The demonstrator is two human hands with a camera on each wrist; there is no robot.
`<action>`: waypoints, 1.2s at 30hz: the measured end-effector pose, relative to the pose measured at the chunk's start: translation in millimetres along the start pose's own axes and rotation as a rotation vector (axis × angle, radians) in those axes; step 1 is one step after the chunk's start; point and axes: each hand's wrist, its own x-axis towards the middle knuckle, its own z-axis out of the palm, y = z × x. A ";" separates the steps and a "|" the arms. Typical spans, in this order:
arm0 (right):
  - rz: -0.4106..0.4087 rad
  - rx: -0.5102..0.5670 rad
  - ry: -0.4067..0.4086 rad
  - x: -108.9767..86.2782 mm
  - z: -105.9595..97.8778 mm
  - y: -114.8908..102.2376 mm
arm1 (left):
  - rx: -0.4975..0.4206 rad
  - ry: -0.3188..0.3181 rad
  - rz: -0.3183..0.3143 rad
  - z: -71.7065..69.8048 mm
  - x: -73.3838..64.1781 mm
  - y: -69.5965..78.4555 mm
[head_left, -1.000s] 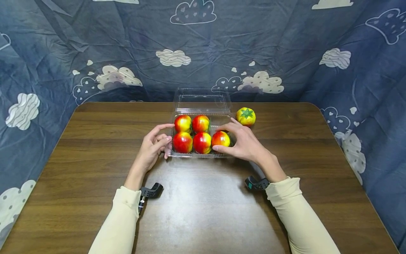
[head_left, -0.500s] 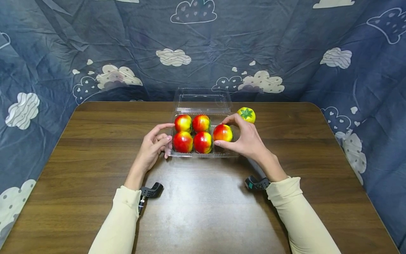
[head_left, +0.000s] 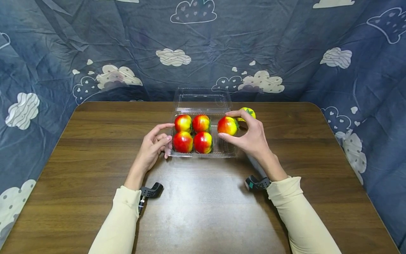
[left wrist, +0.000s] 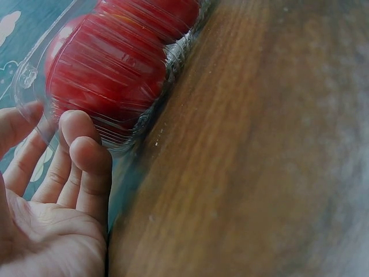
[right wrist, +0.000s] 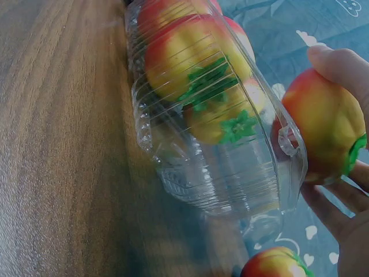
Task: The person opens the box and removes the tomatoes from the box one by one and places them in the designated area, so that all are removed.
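The right hand grips a red-and-yellow fruit between thumb and fingers, at the right end of a clear container. The left hand touches the container's left end; whether it pinches the rim is hard to tell. Inside, four similar fruits sit two by two. Behind the right hand, partly hidden, another fruit rests on the wooden table.

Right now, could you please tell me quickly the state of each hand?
Left hand: open, relaxed fingers touching the edge of the clear container.
Right hand: holding a red-and-yellow fruit between thumb and fingers.
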 end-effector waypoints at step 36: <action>0.155 -0.103 0.350 7.8 -31.0 23.5 | -0.024 -0.008 -0.002 -0.1 0.3 -1.0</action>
